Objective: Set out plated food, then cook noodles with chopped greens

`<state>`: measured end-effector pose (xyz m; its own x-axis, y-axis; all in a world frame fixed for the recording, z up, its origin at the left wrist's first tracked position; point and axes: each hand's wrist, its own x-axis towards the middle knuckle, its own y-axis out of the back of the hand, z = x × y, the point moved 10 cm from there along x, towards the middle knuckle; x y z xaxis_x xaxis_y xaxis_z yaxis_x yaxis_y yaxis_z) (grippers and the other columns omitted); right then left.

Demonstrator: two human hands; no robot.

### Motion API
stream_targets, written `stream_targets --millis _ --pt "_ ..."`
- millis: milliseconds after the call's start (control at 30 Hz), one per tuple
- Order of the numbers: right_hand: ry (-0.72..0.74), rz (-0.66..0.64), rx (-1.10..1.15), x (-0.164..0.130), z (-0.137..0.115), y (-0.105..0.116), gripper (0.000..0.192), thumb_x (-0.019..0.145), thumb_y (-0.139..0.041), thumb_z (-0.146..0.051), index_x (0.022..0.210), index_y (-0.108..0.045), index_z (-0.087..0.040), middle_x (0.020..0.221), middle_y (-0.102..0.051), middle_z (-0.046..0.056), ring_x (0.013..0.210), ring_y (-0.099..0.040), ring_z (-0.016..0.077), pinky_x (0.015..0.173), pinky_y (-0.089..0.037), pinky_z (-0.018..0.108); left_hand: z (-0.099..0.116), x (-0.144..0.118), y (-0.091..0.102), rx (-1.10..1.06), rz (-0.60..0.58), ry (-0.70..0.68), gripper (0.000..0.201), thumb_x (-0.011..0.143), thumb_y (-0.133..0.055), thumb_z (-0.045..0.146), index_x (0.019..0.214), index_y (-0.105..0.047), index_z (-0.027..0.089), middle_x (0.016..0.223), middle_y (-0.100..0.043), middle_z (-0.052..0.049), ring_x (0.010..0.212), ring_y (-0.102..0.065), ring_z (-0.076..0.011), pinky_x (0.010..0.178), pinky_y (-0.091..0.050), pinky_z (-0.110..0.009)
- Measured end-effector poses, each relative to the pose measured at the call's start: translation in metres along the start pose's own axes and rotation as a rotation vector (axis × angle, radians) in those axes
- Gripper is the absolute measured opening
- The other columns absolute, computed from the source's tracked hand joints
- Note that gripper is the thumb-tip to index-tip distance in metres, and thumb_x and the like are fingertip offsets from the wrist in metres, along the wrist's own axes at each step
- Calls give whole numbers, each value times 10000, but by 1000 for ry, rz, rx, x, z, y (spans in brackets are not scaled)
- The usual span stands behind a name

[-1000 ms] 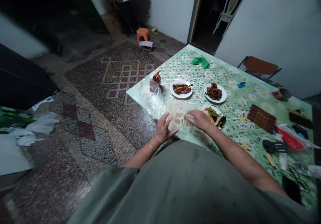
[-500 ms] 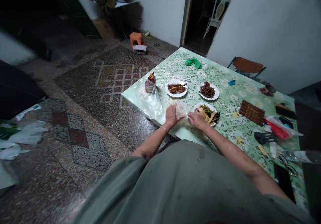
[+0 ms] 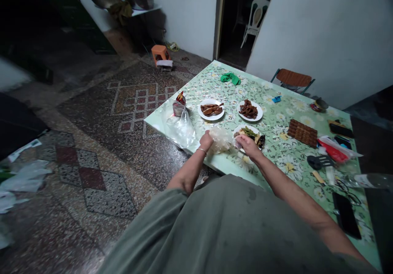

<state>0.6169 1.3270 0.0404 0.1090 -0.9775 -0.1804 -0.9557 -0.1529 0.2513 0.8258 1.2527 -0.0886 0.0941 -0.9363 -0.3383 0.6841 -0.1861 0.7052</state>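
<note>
A clear, crumpled plastic bag [image 3: 220, 139] lies near the table's front edge, spread between my two hands. My left hand [image 3: 206, 141] is closed on its left side, fingers pointing away from me. At the other end my right hand [image 3: 247, 145] pinches the bag's edge, just over a white plate of mixed food [image 3: 249, 131] with green vegetables. Behind the bag stands a plate of browned meat pieces [image 3: 211, 109], and to its right a plate of dark brown strips [image 3: 250, 110]. A larger clear bag [image 3: 183, 130] sits left of my left hand.
A dark red packet [image 3: 179, 105] stands by the table's left corner. Farther back lies a green cloth [image 3: 230, 78]. On the right are a brown slatted mat [image 3: 302, 133], a black slotted spatula [image 3: 319, 161], a bottle [image 3: 368, 180] and a phone [image 3: 346, 215].
My hands have moved apart, stretching the bag sideways between them. My right hand has shifted right, over the front of the mixed food plate. The whole view has turned slightly.
</note>
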Motion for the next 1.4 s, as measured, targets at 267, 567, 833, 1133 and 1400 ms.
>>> stream_targets --millis 267,567,833,1133,1400 --pt "379 77 -669 -4 20 -28 490 818 -621 -515 1142 -678 -152 1202 -659 177 1167 -594 326 1042 -463 503 -27 -58 74 -218 370 -273 617 802 -699 293 1366 -504 141 1318 -591 -161 1261 -543 -265 1091 -417 -403" --pt "440 57 -716 0 -2 -61 442 949 -428 -493 1020 -703 -154 1028 -696 181 1009 -647 306 944 -509 484 -101 -34 192 22 620 122 523 757 -758 417 1196 -604 177 1578 -287 -201 1444 -327 -377 1141 -333 -492" --pt "206 65 -93 -17 -77 13 432 856 -567 -615 800 -678 -201 1087 -737 92 1040 -673 237 979 -505 402 -73 -58 179 -283 709 -271 116 838 -537 278 751 -528 202 906 -668 -69 1004 -655 -221 946 -503 -367" --pt "10 290 -148 -132 -120 188 368 810 -657 -522 719 -676 -167 1039 -745 92 958 -673 223 949 -500 396 143 -176 120 -413 222 -1121 134 874 -563 264 761 -511 215 1149 -682 -136 1097 -658 -227 907 -536 -390" --pt "-96 342 -280 -152 -48 295 380 809 -642 -487 710 -688 -123 846 -721 87 804 -637 172 811 -504 363 278 -280 -41 -248 -341 -1454 140 859 -512 275 739 -566 229 974 -687 -120 979 -672 -219 824 -546 -337"
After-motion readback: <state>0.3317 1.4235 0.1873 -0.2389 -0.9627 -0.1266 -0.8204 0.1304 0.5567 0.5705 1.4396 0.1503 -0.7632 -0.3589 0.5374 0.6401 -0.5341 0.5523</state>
